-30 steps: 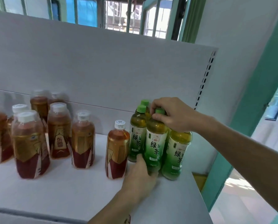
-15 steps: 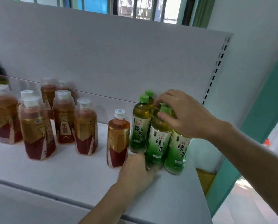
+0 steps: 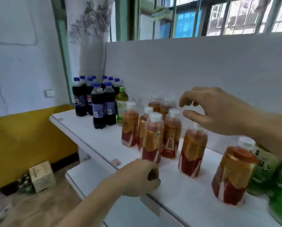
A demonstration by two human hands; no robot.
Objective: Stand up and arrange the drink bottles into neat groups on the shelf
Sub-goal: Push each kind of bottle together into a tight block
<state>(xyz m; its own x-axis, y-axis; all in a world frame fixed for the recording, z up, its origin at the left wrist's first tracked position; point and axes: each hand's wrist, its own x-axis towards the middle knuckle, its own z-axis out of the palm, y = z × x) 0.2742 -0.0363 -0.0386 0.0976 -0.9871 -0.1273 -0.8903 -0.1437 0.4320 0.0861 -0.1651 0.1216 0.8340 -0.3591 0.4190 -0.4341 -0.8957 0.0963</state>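
We have both hands over the shelf and neither grasps a bottle. Our right hand hovers released, fingers spread and bent downward, above the red teas; its thumb is close to the cap of the one beneath it, though we cannot tell if it touches. Our left hand sits at the shelf's front edge, just in front of the nearest red tea, fingers curled in loosely and holding nothing we can see.

The red teas stand upright in a loose cluster between and beyond our hands, with one straying nearer us, below the right forearm. Beyond the left hand, well apart, the colas are already grouped, and a lone green tea stands just beside them — probably the one to fetch. More green teas sit under the right forearm.

We judge these bottles full, so fairly heavy and steady on their bases; the plastic walls would give a little, and the glossy labels may be slick. Taking hold round the shoulder or cap from above looks safest, since neighbours crowd the sides.

The green teas by the right arm are blurred and cut off by the frame edge — we cannot count them. The rear red teas are half hidden behind the front ones.
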